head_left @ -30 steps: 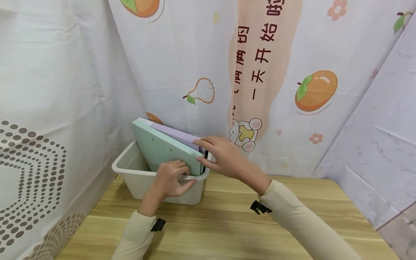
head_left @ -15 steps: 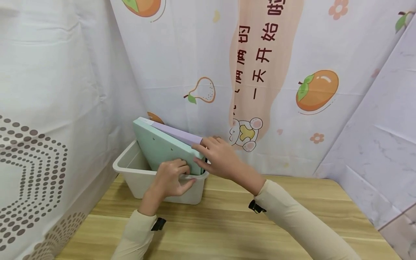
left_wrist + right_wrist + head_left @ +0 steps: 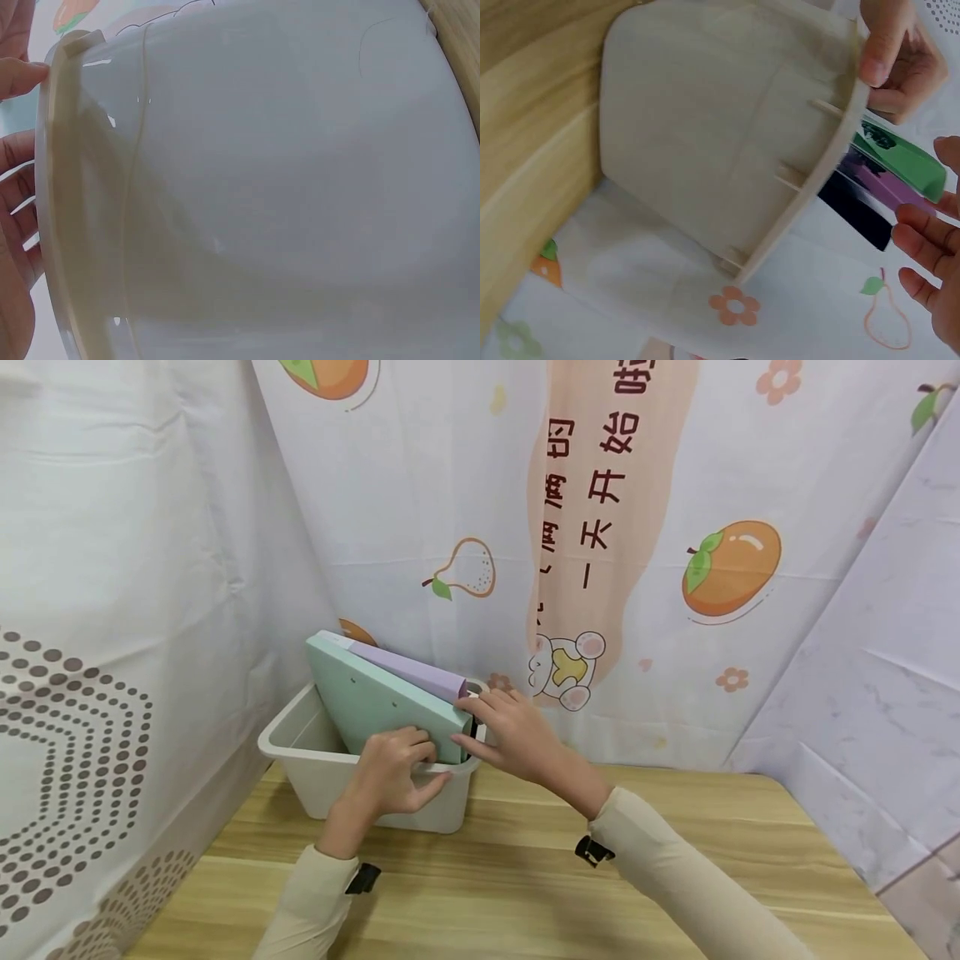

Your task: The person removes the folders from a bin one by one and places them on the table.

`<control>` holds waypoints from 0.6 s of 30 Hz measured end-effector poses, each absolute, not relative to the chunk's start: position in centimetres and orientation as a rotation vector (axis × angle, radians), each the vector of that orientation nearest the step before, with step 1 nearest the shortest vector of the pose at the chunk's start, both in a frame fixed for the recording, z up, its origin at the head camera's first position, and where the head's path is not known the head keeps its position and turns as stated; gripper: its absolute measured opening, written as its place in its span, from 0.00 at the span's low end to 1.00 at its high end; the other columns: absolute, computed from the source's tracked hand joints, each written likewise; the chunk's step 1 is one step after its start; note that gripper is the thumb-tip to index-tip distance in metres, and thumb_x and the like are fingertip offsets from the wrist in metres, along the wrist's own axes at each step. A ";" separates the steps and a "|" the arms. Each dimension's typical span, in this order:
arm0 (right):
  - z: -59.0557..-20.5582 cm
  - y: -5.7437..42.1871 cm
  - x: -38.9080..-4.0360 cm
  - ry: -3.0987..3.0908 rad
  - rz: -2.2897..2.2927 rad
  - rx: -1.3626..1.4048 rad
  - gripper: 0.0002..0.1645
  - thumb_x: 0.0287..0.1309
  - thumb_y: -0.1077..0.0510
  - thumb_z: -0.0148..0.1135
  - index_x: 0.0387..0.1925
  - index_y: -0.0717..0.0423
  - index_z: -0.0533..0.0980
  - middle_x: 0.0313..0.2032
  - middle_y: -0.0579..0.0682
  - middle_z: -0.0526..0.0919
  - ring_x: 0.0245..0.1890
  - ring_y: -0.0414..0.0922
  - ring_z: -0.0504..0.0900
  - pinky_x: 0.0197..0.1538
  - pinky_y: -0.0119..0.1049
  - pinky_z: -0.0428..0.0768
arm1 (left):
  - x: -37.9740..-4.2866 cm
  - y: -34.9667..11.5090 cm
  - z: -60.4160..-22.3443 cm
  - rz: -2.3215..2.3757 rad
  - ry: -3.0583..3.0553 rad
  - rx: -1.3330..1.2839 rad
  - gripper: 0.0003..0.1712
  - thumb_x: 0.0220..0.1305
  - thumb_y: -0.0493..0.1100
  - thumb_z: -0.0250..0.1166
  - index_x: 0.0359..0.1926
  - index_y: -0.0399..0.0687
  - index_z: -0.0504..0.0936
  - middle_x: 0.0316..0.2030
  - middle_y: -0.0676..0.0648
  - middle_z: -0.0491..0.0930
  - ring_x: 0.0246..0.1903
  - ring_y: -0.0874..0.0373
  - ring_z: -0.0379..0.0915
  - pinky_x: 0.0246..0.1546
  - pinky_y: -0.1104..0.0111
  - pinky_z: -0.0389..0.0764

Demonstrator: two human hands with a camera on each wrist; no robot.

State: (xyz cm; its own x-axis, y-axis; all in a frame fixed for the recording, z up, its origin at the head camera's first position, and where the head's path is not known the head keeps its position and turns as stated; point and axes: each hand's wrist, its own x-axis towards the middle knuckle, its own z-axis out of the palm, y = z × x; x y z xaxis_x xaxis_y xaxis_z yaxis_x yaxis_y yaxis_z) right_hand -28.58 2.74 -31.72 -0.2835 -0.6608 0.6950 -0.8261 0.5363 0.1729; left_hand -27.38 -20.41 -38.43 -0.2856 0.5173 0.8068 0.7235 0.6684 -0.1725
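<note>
A white plastic bin (image 3: 322,781) stands on the table, with file folders leaning inside. In front is a mint-green folder (image 3: 371,697), its left end raised above the rim. Behind it a lilac folder (image 3: 412,670) shows its top edge. The right wrist view shows a black folder end (image 3: 855,214) beside them. My left hand (image 3: 390,772) grips the bin's near rim, fingers curled over it inside and thumb outside. My right hand (image 3: 517,731) is at the folders' right ends, fingertips touching their upper edges with loosely extended fingers; exact contact is partly hidden.
The wood-grain table (image 3: 570,877) extends to the right and front of the bin. A printed fabric curtain (image 3: 420,460) hangs behind, and another dotted curtain (image 3: 150,635) hangs close on the left.
My right hand moves slightly left onto the folders' corner, then back right and a little lower, uncovering the lilac folder's right end. The left hand and bin stay put.
</note>
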 end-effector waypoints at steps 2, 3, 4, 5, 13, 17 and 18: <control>-32.0 2.8 -28.7 -2.064 0.350 1.203 0.24 0.61 0.46 0.71 0.53 0.54 0.80 0.37 0.47 0.85 0.35 0.42 0.80 0.39 0.39 0.78 | -27.4 -20.4 -38.4 -0.286 -1.960 -0.967 0.16 0.44 0.52 0.76 0.20 0.51 0.78 0.19 0.55 0.73 0.19 0.65 0.65 0.19 0.74 0.66; -32.2 2.8 -28.7 -2.081 0.398 1.211 0.24 0.61 0.47 0.71 0.53 0.55 0.80 0.37 0.47 0.84 0.34 0.42 0.79 0.39 0.38 0.79 | -27.5 -20.4 -38.4 -0.289 -1.961 -0.968 0.15 0.44 0.52 0.75 0.20 0.51 0.78 0.19 0.55 0.73 0.19 0.65 0.65 0.19 0.74 0.66; -32.3 2.7 -28.8 -2.094 0.459 1.224 0.23 0.61 0.49 0.71 0.53 0.55 0.80 0.36 0.47 0.84 0.34 0.42 0.80 0.39 0.37 0.79 | -27.5 -20.5 -38.4 -0.292 -1.960 -0.969 0.15 0.45 0.52 0.75 0.20 0.51 0.78 0.19 0.55 0.73 0.19 0.65 0.65 0.19 0.74 0.66; -32.3 2.7 -28.8 -2.114 0.536 1.235 0.22 0.62 0.50 0.71 0.53 0.56 0.79 0.37 0.47 0.84 0.34 0.41 0.80 0.38 0.35 0.79 | -27.4 -20.5 -38.3 -0.294 -1.961 -0.969 0.15 0.45 0.52 0.75 0.20 0.51 0.78 0.19 0.55 0.74 0.19 0.65 0.65 0.19 0.74 0.66; -33.1 2.1 -28.8 -2.213 1.143 1.191 0.19 0.62 0.60 0.71 0.53 0.58 0.79 0.30 0.52 0.84 0.30 0.43 0.83 0.37 0.39 0.84 | -27.3 -20.5 -38.1 -0.298 -1.967 -0.972 0.15 0.44 0.52 0.76 0.20 0.50 0.79 0.19 0.55 0.74 0.18 0.65 0.65 0.19 0.74 0.66; -33.6 1.8 -28.6 -2.198 1.239 1.161 0.20 0.60 0.61 0.72 0.52 0.59 0.78 0.31 0.54 0.84 0.31 0.44 0.85 0.38 0.39 0.86 | -27.2 -20.4 -38.2 -0.303 -1.978 -0.962 0.15 0.43 0.51 0.76 0.20 0.51 0.79 0.18 0.55 0.74 0.18 0.65 0.65 0.19 0.75 0.65; -33.7 1.8 -28.5 -2.196 1.255 1.155 0.20 0.59 0.61 0.72 0.52 0.59 0.78 0.31 0.54 0.84 0.31 0.45 0.85 0.38 0.38 0.86 | -27.2 -20.4 -38.2 -0.305 -1.979 -0.960 0.15 0.43 0.51 0.76 0.20 0.51 0.78 0.18 0.55 0.73 0.18 0.65 0.65 0.20 0.75 0.64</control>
